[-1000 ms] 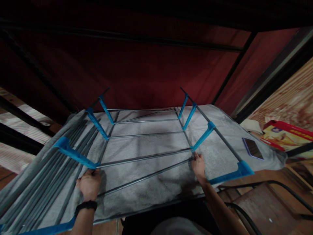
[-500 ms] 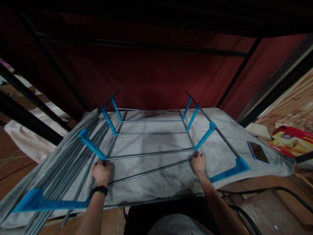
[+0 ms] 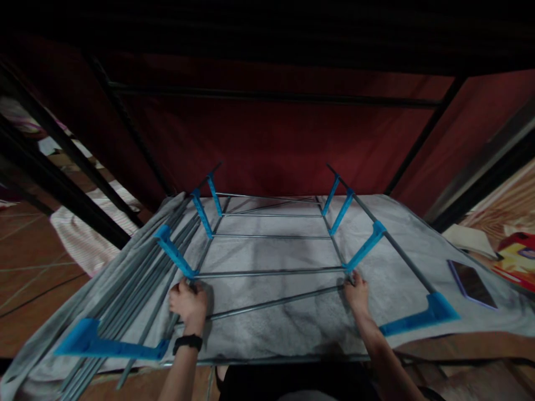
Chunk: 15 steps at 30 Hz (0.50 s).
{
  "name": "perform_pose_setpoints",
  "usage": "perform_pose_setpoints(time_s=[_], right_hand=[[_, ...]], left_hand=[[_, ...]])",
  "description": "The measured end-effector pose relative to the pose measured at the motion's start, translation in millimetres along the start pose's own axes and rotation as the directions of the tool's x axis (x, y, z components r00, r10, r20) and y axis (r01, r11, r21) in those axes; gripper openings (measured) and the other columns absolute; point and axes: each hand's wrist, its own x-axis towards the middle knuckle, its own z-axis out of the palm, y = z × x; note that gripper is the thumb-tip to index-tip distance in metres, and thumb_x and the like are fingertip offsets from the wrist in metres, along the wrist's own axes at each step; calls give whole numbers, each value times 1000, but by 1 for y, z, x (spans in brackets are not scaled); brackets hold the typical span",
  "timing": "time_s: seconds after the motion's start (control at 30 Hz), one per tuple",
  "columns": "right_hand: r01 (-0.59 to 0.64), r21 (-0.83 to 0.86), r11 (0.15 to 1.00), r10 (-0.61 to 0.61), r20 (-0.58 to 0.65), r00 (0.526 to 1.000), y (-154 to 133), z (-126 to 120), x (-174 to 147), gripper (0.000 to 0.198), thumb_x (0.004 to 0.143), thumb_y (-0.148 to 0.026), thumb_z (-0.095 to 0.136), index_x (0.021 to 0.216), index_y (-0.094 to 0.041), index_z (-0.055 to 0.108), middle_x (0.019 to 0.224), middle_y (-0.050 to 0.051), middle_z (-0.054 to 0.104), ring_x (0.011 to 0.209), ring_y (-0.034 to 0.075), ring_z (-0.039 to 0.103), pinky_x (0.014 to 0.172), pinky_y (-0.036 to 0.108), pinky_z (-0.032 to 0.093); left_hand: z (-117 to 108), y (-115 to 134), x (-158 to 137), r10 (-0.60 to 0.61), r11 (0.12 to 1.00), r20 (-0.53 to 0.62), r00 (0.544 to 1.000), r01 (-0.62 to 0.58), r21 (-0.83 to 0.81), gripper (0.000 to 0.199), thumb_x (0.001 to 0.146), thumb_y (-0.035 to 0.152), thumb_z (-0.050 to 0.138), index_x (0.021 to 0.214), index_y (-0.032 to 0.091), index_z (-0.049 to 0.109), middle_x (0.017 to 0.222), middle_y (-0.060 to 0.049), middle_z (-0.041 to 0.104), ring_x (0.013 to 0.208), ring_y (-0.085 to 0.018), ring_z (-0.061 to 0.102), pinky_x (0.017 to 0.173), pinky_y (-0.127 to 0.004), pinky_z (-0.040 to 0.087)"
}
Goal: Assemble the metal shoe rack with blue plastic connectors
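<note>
A rack frame of grey metal tubes and blue plastic brackets lies before me on a grey cloth. My left hand (image 3: 188,302) is closed around the frame's left lower tube, just below a blue bracket (image 3: 178,255). On the other side my right hand (image 3: 356,291) grips the right lower tube, close under another blue bracket (image 3: 365,245). Between my hands a loose-looking metal tube (image 3: 271,302) runs at a slant, below a straight crossbar (image 3: 267,273). Nearest me are two more brackets, a left one (image 3: 112,348) and a right one (image 3: 420,319). My fingers hide the tube ends.
Several loose metal tubes (image 3: 137,287) lie along the left of the grey cloth (image 3: 288,323). A phone (image 3: 472,283) rests at the right, near a red and yellow package (image 3: 520,256). Behind the frame hangs a dark red sheet (image 3: 267,145) with black bars.
My view has shifted, so the frame and both hands appear further right and lower. Both hands stay at the side tubes by the same brackets.
</note>
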Motion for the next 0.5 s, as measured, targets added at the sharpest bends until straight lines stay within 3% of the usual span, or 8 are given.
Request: perform_pose_setpoints(time_s=[0.13, 0.23, 0.37, 0.43, 0.5], right_hand=[[50, 8, 999, -49, -112, 993, -7, -4, -11, 47, 84, -33, 46, 123, -9, 58, 115, 23, 60, 118, 37, 53, 102, 50, 42], [190, 28, 981, -186, -95, 978, -23, -3, -12, 45, 83, -30, 45, 122, -12, 56, 116, 21, 59, 120, 37, 51, 105, 53, 41], [354, 54, 934, -351, -53, 935, -49, 17, 13, 52, 80, -20, 43, 131, -13, 55, 132, 21, 55, 129, 34, 48, 108, 53, 41], [335, 16, 942, -335, -18, 942, -62, 32, 35, 59, 79, -15, 42, 137, -7, 52, 141, 25, 51, 136, 34, 45, 111, 52, 40], [239, -62, 969, -237, 39, 971, -74, 46, 58, 63, 78, -10, 41, 139, 1, 50, 144, 29, 48, 139, 35, 44, 114, 48, 37]], left_hand=[[-2, 17, -20, 86, 996, -152, 985, -87, 4, 46, 96, 29, 46, 134, 6, 53, 125, -25, 54, 122, -41, 51, 98, -52, 43], [2, 33, -15, 246, 961, -138, 959, -260, -97, 36, 95, 20, 44, 125, 9, 59, 120, -22, 57, 118, -36, 53, 101, -49, 43], [22, 68, 5, 546, 794, -71, 835, -542, -276, 36, 91, 9, 42, 118, 13, 64, 114, -19, 62, 115, -30, 56, 105, -45, 45], [36, 93, 14, 624, 730, -52, 779, -606, -315, 38, 90, 8, 43, 118, 16, 66, 113, -17, 63, 114, -30, 57, 104, -46, 47], [50, 122, 20, 694, 675, -27, 720, -663, -322, 39, 89, 7, 43, 120, 16, 67, 114, -16, 64, 112, -30, 57, 103, -46, 48]])
